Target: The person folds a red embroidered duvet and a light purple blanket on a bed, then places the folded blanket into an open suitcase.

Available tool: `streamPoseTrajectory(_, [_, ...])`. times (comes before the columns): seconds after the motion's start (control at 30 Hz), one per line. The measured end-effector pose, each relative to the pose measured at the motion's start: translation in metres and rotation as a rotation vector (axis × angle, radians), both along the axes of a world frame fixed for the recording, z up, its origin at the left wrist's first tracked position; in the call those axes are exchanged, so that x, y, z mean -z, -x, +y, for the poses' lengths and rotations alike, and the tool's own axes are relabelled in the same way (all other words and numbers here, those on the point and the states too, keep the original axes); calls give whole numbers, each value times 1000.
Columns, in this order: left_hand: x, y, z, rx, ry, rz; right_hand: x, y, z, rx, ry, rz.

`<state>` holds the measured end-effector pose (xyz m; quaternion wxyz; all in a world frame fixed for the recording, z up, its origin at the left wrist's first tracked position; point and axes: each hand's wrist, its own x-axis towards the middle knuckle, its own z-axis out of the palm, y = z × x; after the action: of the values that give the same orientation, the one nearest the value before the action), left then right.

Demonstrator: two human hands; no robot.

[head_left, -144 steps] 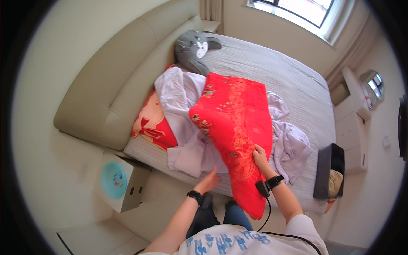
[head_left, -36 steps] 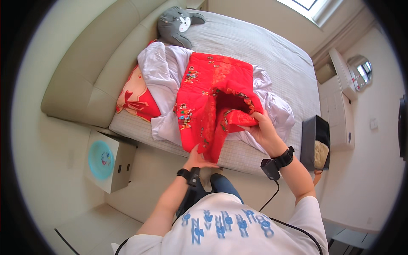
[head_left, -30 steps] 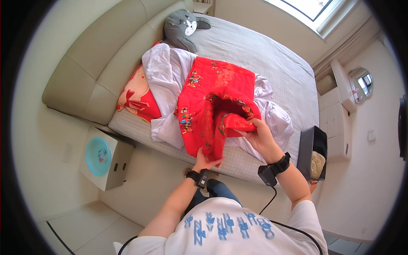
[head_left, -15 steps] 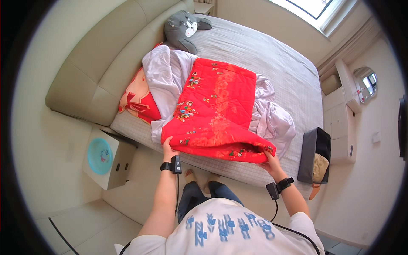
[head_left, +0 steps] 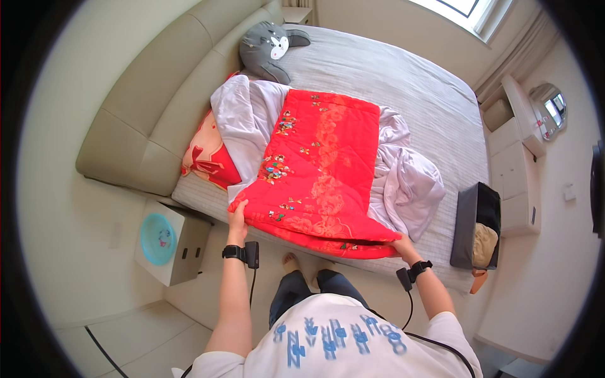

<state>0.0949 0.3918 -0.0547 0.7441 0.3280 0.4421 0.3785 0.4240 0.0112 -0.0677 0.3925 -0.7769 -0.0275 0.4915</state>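
Observation:
A folded red quilt (head_left: 324, 164) with floral and small figure prints lies across the bed, its near edge lifted and hanging slightly past the mattress side. My left hand (head_left: 237, 222) grips its near left corner. At the near right corner, my right hand (head_left: 403, 244) closes on the quilt's edge, the fingertips partly hidden by the fabric. Beneath and on both sides of the quilt spreads a crumpled pale lilac sheet (head_left: 413, 183). A red and peach pillow (head_left: 207, 154) sits partly under that sheet, by the headboard.
The bed (head_left: 403, 88) has a beige headboard (head_left: 135, 120) and a grey animal-shaped cushion (head_left: 261, 53). At the foot stands a dark fabric storage box (head_left: 465, 227) holding folded cloth. A white nightstand (head_left: 183, 252) at left bears a blue basin (head_left: 157, 238). White cabinets (head_left: 520, 170) line the right wall.
Both hands have moved a little toward me, drawing the quilt's near edge lower. The opening along its folded edge is flatter. The view has shifted slightly.

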Motion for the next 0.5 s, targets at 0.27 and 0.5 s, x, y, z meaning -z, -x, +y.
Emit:
streamPoseTrajectory(0.27, [-130,6,18,7,-452,118,-103,-59,33,-105,-247,-682])
streamPoseTrajectory(0.5, [-180,92,-9,-59,-635,304,-231,34,6,-344,-421,-888])
